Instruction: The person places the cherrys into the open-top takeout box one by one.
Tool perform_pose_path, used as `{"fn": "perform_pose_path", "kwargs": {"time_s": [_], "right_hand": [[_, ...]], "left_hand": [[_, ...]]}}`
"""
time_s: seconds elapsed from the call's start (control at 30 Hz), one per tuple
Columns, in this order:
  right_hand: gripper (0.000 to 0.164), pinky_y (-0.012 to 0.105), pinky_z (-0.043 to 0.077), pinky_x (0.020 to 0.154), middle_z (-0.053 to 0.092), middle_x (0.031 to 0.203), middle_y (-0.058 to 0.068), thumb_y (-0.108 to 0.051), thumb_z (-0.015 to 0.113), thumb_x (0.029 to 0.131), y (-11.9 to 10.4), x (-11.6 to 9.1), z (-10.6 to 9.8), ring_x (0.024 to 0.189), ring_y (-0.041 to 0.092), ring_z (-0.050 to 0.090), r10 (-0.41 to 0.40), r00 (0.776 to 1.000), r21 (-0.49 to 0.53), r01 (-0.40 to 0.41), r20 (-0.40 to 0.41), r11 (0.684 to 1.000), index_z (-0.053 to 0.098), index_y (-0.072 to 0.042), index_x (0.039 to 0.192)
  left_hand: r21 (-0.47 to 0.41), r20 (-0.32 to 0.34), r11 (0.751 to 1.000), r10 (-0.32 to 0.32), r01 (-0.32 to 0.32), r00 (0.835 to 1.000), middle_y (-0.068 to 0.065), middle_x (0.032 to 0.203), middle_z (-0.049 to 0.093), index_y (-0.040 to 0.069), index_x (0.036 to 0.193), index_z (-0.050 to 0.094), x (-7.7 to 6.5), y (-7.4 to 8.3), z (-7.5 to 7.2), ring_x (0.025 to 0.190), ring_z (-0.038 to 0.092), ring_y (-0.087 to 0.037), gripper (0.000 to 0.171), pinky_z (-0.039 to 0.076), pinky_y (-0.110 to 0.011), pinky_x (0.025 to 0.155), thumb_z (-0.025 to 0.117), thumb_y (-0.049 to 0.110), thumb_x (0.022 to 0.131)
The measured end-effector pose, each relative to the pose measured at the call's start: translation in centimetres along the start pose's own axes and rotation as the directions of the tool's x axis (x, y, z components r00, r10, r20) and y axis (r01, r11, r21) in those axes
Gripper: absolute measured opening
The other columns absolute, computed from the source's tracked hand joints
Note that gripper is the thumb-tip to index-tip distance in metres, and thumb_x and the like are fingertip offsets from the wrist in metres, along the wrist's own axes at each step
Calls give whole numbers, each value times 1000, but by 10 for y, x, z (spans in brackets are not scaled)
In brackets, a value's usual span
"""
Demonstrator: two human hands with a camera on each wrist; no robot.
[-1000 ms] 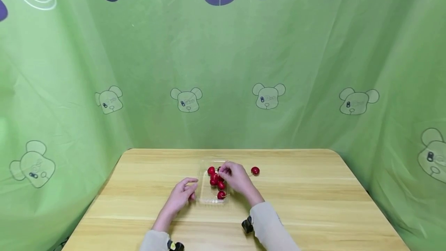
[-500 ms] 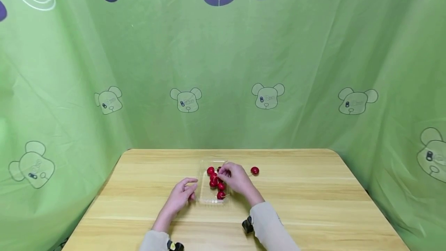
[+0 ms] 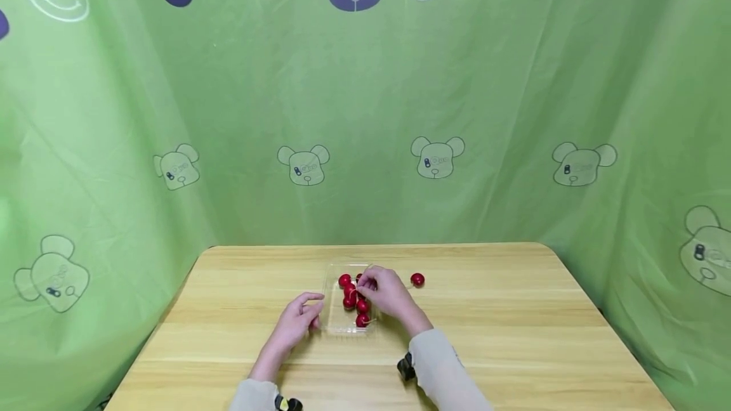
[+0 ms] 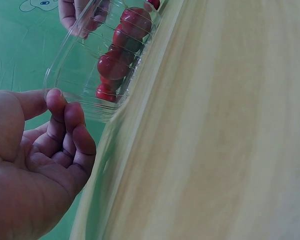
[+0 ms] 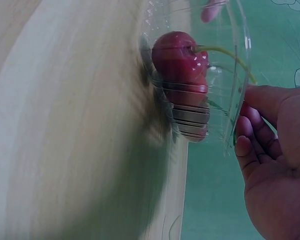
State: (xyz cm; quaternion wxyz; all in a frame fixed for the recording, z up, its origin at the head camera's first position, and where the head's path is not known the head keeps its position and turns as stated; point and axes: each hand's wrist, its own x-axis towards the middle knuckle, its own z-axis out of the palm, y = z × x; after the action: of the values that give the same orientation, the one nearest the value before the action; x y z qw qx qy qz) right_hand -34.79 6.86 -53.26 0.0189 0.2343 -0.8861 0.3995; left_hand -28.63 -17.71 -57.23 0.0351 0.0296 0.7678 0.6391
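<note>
A clear plastic box [image 3: 337, 320] on the table holds several red cherries [image 3: 349, 302] with thin stems. My left hand [image 3: 298, 320] is at the box's left side, thumb and index finger pinching its rim in the left wrist view. From the other side my right hand [image 3: 389, 292] reaches over the right rim, thumb and fingertips together above the cherries, pinching a cherry by its stem. That cherry is partly hidden by the hand. In the right wrist view a glossy cherry [image 5: 174, 54] with a long green stem [image 5: 225, 51] shows through the box wall.
One loose cherry [image 3: 417, 280] lies on the wooden table [image 3: 514, 335], right of the box. A green curtain [image 3: 365, 208] with bear prints hangs behind the table and at both sides. Black wrist cameras [image 3: 406, 366] sit at both sleeves.
Both hands stay in nearly the same place at the box. The view shifts very slightly; the loose cherry stays where it was.
</note>
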Motion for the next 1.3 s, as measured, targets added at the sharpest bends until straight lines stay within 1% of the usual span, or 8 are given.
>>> {"fn": "perform_pose_path", "kwargs": {"time_s": [0.27,0.4,0.6,0.8,0.9,1.07,1.13,1.3], "right_hand": [[5,22,54,74,65,89,-4,-7,75,93,1,-1,-3,81,9,59,-4,1000,3,4,8,1000,73,-12,95],[6,22,54,76,66,90,-5,-9,75,93,1,-2,-8,83,9,60,2,1000,5,-2,4,1000,73,-14,96],[7,23,54,80,67,93,-5,-11,74,94,1,-5,-20,86,9,60,38,999,7,-38,-19,999,74,-15,100],[9,25,53,77,67,89,-6,-11,73,95,10,-10,-36,82,10,59,64,995,-8,-65,-73,998,75,-9,104],[10,26,53,77,67,88,-5,-10,72,95,18,-13,-42,81,11,60,102,989,18,-100,-110,995,74,-8,105],[10,26,52,74,67,88,-1,-10,70,97,31,-17,-52,80,13,59,177,968,56,-169,-181,984,74,-8,106],[13,27,52,76,66,89,1,-11,70,98,36,-19,-56,81,14,59,207,959,65,-197,-194,978,73,-7,110],[19,28,51,76,66,91,4,-10,69,97,47,-22,-61,81,15,59,245,940,60,-237,-239,970,72,-4,115]], "left_hand": [[3,-5,1000,-11,11,1000,-16,77,66,-1,139,58,-1,-2,2,65,55,-15,40,47,-24,59,61,21,105],[4,-8,1000,-9,10,1000,-15,77,66,-2,139,57,-1,-3,2,65,56,-15,41,48,-25,59,61,20,105],[13,-15,1000,-8,8,1000,-14,76,65,-1,138,58,-2,-1,2,65,55,-15,40,46,-24,59,61,22,105],[23,-17,1000,-12,12,1000,-11,76,66,1,139,59,-4,0,1,64,54,-14,41,46,-24,59,62,23,105],[25,-19,1000,-8,9,1000,-13,76,66,1,139,59,-3,0,0,64,54,-14,41,46,-24,58,62,23,105],[30,-32,1000,-4,5,999,-22,79,65,-1,138,58,-1,0,3,64,53,-15,39,45,-24,58,61,19,105],[29,-35,1000,-8,9,999,-22,79,65,-1,138,58,-1,0,3,64,53,-15,39,45,-24,59,61,18,105],[18,-17,1000,-10,10,1000,-15,77,65,0,139,58,-2,0,2,64,54,-15,39,46,-24,59,61,20,105]]}}
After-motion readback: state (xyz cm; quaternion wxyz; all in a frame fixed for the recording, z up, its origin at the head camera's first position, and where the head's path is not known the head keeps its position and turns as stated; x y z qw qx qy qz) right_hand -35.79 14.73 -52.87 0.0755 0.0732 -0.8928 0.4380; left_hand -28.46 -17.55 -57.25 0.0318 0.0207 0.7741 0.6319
